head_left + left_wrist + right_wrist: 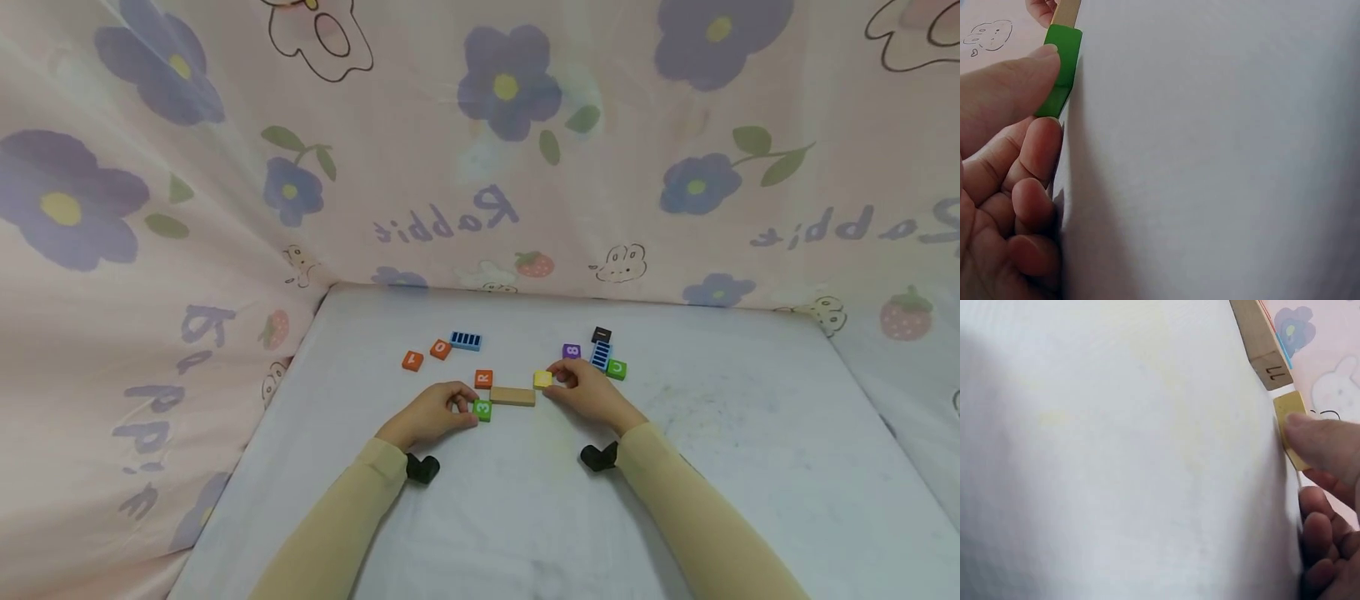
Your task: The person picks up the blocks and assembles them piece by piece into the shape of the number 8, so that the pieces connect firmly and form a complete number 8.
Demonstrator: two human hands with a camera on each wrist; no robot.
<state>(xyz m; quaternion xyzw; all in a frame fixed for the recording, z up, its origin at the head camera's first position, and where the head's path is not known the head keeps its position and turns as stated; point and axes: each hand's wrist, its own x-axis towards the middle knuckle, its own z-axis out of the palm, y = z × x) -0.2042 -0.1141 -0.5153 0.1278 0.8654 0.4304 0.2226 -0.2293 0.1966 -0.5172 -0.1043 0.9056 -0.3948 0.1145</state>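
My left hand (437, 411) pinches a green number block (482, 410) marked 3; in the left wrist view the thumb lies on the side of that green block (1067, 59) and the other fingers curl beneath it. A plain yellow block (543, 380) is held between thumb and fingers of my right hand (588, 392). The right wrist view shows the thumb on the yellow block (1291, 425), close to the end of a wooden bar (1263, 350). Between the two hands lies this long wooden bar (513, 397). An orange block (483, 379) marked R sits just behind its left end.
Farther left are two orange blocks (412, 361) and a blue striped block (466, 340). Behind the right hand stand a purple block (572, 351), another blue striped block (601, 357), a green block (617, 369) and a black block (602, 334). A patterned curtain (420, 167) borders the white table (750, 467).
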